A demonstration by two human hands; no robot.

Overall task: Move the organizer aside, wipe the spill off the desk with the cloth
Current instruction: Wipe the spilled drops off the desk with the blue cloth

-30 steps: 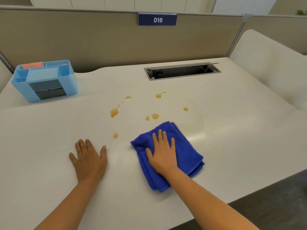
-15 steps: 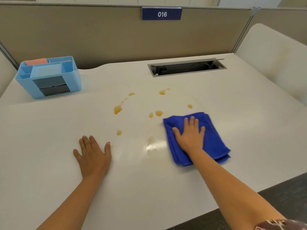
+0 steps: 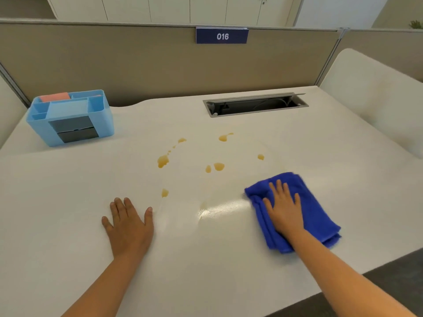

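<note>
- Office cubicle workstation.
- Tan fabric partition panels [image 3: 114, 65] with grey metal trim wall the white laminate desk [image 3: 68, 225] from 9 to 3 o'clock.
- Navy rectangular number plate reading "016" [image 3: 221, 36] clipped on partition top, 12 o'clock.
- Grey metal cable-access hatch [image 3: 255, 104] recessed in desk, cords inside, 1 o'clock.
- Light blue plastic desk organizer [image 3: 71, 117] at 10 o'clock.
- Cream cabinet doors [image 3: 183, 9] behind partition.
</note>
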